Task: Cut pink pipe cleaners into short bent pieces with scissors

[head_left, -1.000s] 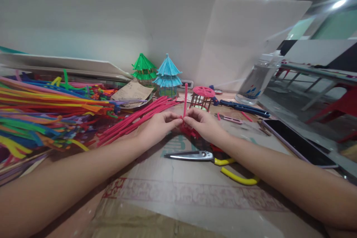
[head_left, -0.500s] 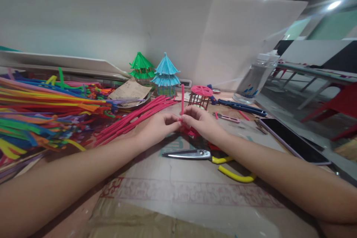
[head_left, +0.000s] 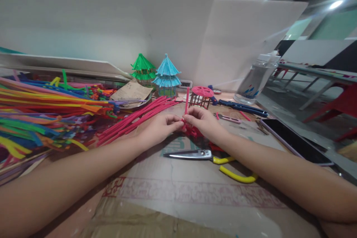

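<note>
A pink fuzzy stem (head_left: pixel 186 100) stands nearly upright between my two hands. My left hand (head_left: pixel 164 126) pinches its lower end from the left. From the right, my right hand (head_left: pixel 202 121) pinches the same stem, fingertips close to the left ones. Just beneath the fingers lie short red-pink pieces (head_left: pixel 192 131), partly hidden. Behind my right hand is a small round frame with a pink spoked top (head_left: pixel 203 91) on thin brown posts. A bundle of pink stems (head_left: pixel 136 119) lies beside my left hand. Scissors with yellow handles (head_left: pixel 195 154) rest in front of both hands.
Multicoloured stems (head_left: pixel 50 100) are piled at the left. Green (head_left: pixel 142 67) and blue (head_left: pixel 166 74) pagoda-like models stand at the back. On the right are a clear bottle (head_left: pixel 252 78), dark blue pliers (head_left: pixel 242 108), a pink-handled cutter (head_left: pixel 228 118) and a phone (head_left: pixel 295 141).
The upright pink stem has shifted slightly right and now leans a little to the right. Both hands remain close together, and the view has moved slightly.
</note>
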Tool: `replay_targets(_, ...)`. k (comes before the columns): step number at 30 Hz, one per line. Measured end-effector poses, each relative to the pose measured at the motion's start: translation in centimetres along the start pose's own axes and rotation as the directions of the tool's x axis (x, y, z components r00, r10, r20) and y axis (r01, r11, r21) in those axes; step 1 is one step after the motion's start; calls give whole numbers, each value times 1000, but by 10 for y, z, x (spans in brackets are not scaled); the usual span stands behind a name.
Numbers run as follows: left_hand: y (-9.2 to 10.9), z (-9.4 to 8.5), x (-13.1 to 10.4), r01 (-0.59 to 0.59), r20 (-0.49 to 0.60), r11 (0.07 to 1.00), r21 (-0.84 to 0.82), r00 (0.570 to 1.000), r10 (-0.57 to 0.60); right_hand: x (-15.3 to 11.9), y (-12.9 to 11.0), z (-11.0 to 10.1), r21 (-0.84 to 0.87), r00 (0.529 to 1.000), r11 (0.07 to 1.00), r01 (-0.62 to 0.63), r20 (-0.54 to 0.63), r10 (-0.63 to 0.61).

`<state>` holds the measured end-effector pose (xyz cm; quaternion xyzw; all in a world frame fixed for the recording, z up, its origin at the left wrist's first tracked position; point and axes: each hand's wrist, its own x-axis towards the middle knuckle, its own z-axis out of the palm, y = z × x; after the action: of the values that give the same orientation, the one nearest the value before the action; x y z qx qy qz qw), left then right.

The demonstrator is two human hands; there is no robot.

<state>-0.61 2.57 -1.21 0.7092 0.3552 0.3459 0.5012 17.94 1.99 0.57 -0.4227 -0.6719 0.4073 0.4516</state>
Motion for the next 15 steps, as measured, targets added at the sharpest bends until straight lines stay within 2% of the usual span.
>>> replay_targets(6,0,-1,1,-2,10,1000,0,1000,2,2,4,-1,86,998,996,-39,42,36)
replay_targets(15,11,2,-2,15,16,999,51,1000,-15,1,3,0,3,1000,1000,1,23,-1)
